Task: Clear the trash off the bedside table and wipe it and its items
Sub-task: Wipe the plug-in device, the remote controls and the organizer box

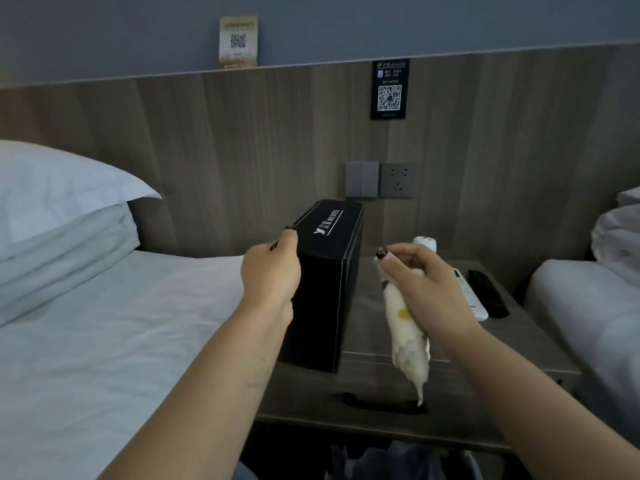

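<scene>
Nearest the camera, two bare forearms reach forward over the front edge of a grey-brown wooden bedside counter (pixel 381 382), whose drawer front carries a dark handle (pixel 377 403). The right hand (pixel 426 275) has its grip clenched round a cream patterned cloth (pixel 407 327), which hangs down in a twisted bundle with its tip just above the handle. The left hand (pixel 272 271) grasps the near upper corner of a black tissue box (pixel 325 285) that stands on end on the left part of the counter, its white logo facing up.

Behind the right hand, a white remote control (pixel 474 303) lies on the counter, largely hidden by the hand, and a black remote (pixel 488 296) lies just beside it toward the right edge.

A white-sheeted bed (pixel 114 334) with stacked pillows (pixel 59 209) sits to the left; another white bed (pixel 588 306) is at the right. Farther back, a wood-grain wall panel (pixel 242 150) holds a grey switch (pixel 362 179) and socket (pixel 398 180), with a black QR-code sign (pixel 390 89) above. A pale QR card (pixel 238 41) stands on the panel's ledge against the grey-blue wall (pixel 415 22).
</scene>
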Demonstrator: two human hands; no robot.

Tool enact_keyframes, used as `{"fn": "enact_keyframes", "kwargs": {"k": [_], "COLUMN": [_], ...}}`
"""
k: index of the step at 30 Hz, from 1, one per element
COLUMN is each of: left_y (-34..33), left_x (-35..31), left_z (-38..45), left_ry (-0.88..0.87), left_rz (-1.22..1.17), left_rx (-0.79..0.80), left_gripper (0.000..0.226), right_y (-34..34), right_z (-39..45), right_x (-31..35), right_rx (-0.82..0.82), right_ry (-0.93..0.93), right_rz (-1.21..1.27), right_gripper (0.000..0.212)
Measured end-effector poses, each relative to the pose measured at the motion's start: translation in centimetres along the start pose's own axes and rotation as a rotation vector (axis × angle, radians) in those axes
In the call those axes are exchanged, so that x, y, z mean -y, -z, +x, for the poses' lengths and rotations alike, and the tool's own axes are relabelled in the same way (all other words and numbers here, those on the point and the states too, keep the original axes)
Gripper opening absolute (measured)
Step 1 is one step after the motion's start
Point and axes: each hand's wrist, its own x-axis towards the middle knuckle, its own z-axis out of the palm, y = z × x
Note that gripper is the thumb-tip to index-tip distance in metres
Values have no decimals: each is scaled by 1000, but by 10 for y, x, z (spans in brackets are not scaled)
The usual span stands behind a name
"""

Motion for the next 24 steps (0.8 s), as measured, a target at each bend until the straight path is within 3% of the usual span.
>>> {"fn": "enact_keyframes", "kwargs": {"k": [2, 6, 13, 16, 19, 21, 24], "left_y": [-2, -12, 7, 18, 22, 20, 14], "left_x": [5, 10, 17, 32, 56, 73, 90], "left_z": [-9, -23, -33, -51, -81, -101, -121], "left_ry": [80, 14, -11, -260, -625, -714, -613], "left_rz": [-98, -121, -105, 0, 19, 16, 48], "left_rx": [35, 37, 146, -7, -124, -19, 270], "left_gripper": [34, 36, 32, 12, 22, 25, 32], "right_y": [-4, -8, 12, 20, 23, 25, 27], "right_z": [4, 1, -32, -48, -63, -73, -87], "right_x": [13, 27, 30, 27, 18, 14, 8], "right_rx": [13, 19, 48, 69, 97, 141, 220], "right_ry": [22, -6, -397, -500, -479, -462, -436], "right_rz": [-8, 23, 428, 613, 672, 652, 560], "right_gripper": [18, 14, 29, 38, 36, 32, 33]}}
